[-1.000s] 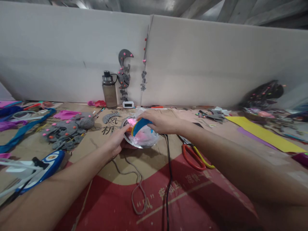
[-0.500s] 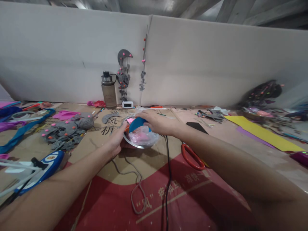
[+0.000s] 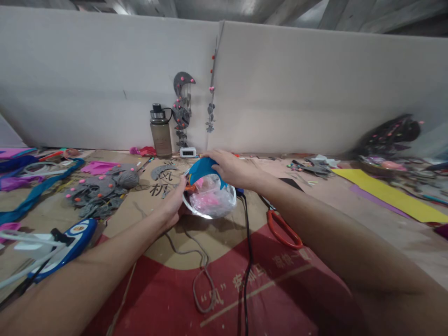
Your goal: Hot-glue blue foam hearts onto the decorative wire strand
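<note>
While the left hand (image 3: pixel 173 205) grips the rim of the metal bowl (image 3: pixel 209 216) on the cardboard, the right hand (image 3: pixel 229 169) pinches a blue felt piece (image 3: pixel 202 168) just over the plastic bag (image 3: pixel 212 198) inside, so I'd say it's about half out, not set down anywhere yet.

2 white wall panels (image 3: pixel 105 79) stand along the far edge of the table (image 3: pixel 217 240) and meet at 1 vertical seam (image 3: pixel 217 70) near its middle. Grey ceiling beams (image 3: pixel 336 14) run above. The table is covered with flattened brown cardboard, printed red (image 3: pixel 280 298) at the near edge. Lighting is even and diffuse.
</note>
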`<action>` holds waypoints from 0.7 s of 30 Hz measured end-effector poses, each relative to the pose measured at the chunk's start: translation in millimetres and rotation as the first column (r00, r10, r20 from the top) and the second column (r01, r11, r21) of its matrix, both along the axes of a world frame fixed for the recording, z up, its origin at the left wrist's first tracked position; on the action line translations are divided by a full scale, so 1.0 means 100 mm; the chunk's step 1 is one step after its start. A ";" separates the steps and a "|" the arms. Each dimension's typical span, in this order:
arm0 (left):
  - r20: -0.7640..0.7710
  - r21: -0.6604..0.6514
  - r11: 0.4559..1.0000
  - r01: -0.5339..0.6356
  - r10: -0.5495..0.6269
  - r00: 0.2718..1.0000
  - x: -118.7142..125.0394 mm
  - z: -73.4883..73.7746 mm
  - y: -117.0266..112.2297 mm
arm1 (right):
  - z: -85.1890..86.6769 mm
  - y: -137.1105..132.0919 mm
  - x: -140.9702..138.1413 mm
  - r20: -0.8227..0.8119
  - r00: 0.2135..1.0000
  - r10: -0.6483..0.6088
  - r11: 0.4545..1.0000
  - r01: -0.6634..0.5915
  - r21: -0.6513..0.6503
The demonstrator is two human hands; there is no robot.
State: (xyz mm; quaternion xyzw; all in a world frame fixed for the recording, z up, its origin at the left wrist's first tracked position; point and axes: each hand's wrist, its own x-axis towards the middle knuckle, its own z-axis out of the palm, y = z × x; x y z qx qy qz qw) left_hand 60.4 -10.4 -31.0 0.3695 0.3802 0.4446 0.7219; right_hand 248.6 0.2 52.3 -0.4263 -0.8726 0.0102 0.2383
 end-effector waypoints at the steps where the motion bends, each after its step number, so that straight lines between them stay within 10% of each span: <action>1: -0.007 0.007 1.000 0.005 -0.004 1.000 0.00 -0.01 0.01 | -0.02 0.01 0.00 -0.002 1.000 -0.004 1.000 0.004 -0.005; 7: -0.056 0.035 0.999 0.010 -0.008 0.998 0.00 -0.02 -0.01 | -0.07 -0.06 0.03 -0.158 0.978 -0.134 0.989 0.121 -0.087; 12: -0.256 0.119 0.993 -0.020 0.050 0.965 0.01 0.03 -0.09 | -0.08 -0.14 0.15 -0.540 0.802 -0.256 0.958 0.285 -0.031; 21: -0.748 0.415 0.897 0.153 0.240 0.619 -0.28 0.32 0.06 | -0.23 -0.06 0.23 -0.653 0.737 -0.172 0.984 0.158 -0.081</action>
